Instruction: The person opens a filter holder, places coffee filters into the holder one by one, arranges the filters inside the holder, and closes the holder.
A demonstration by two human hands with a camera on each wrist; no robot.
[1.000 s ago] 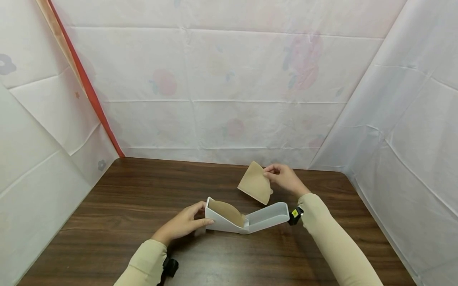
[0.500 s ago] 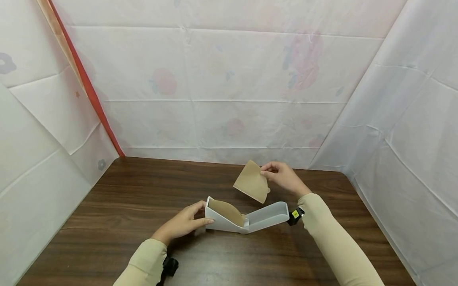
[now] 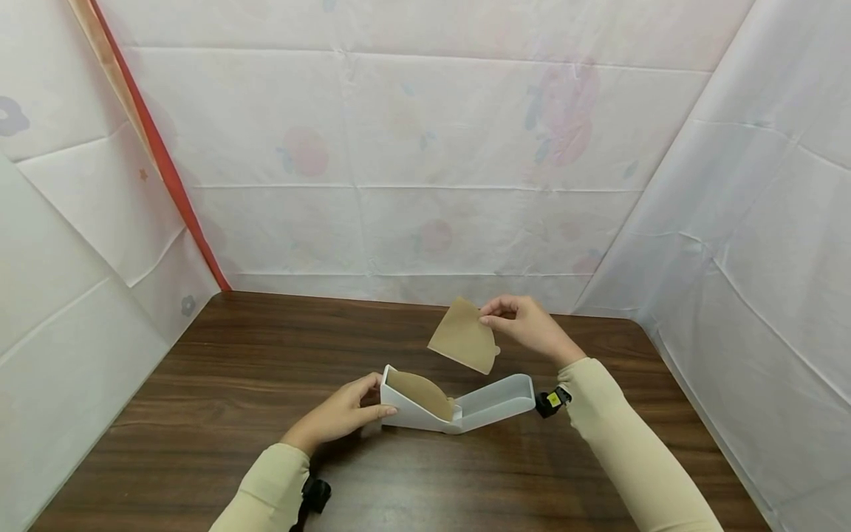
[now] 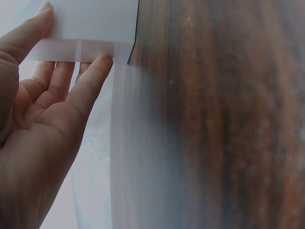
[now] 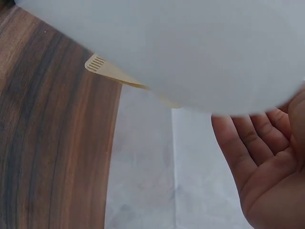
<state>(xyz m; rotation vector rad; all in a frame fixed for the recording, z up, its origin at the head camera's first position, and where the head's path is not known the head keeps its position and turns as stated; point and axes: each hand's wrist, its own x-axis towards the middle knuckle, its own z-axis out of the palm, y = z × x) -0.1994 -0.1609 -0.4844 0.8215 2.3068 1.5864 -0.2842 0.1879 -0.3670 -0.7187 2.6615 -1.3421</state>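
Observation:
My left hand (image 3: 340, 415) grips the tall end of a white coffee filter box (image 3: 414, 418), thumb on the near wall and fingers on the far side. Its hinged lid (image 3: 497, 405) lies tipped back to the right. Brown paper coffee filters (image 3: 422, 393) stand inside. Above and behind the lid, my right hand (image 3: 530, 329) pinches a single fan-shaped paper coffee filter (image 3: 463, 337) by its curved edge. In the left wrist view, the fingertips press the end of the box (image 4: 95, 21). A large pale surface hides much of the right wrist view; a ridged filter tab (image 5: 97, 63) pokes out below it.
The box sits on a dark wood-grain table (image 3: 286, 347). White patterned sheets (image 3: 412, 148) hang behind the table and along both sides. A red strip (image 3: 169, 177) runs down the back left corner.
My right hand has moved slightly left, carrying the paper filter with it, and the filter has risen a little. The left hand and the box stay put.

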